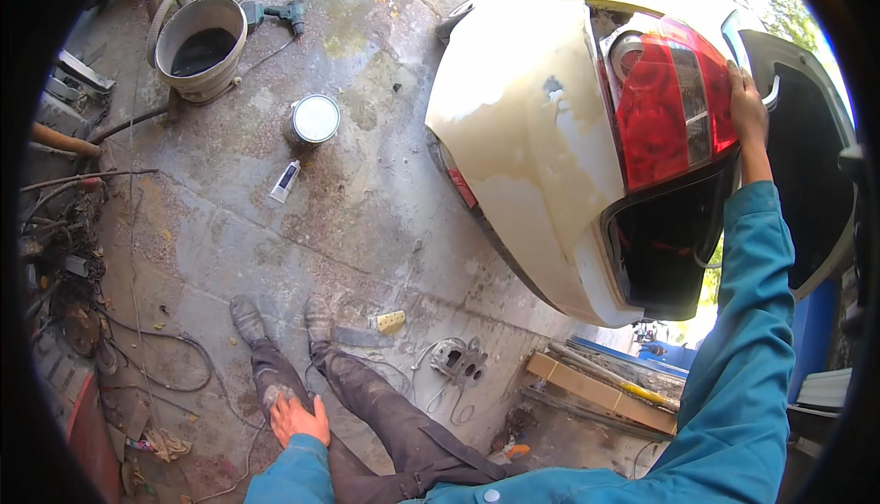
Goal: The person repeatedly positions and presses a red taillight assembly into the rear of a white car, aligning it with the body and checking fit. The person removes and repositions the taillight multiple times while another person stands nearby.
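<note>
My right hand (747,105) reaches up in a teal sleeve and presses on the right edge of a red tail light (665,105) set in the rear corner of a cream car body (522,128) covered with patches of filler. My left hand (298,417) rests flat on my left knee, fingers spread, holding nothing. I stand on the concrete floor (367,220) in dirty dark trousers and worn shoes (247,318). The open boot of the car (669,247) shows dark below the light.
A grey bucket (200,46) and a power drill (280,14) lie at the upper left. A round tin (314,119) and a small tube (285,180) sit on the floor. Cables and scrap line the left edge; wooden planks (596,389) lie at the lower right.
</note>
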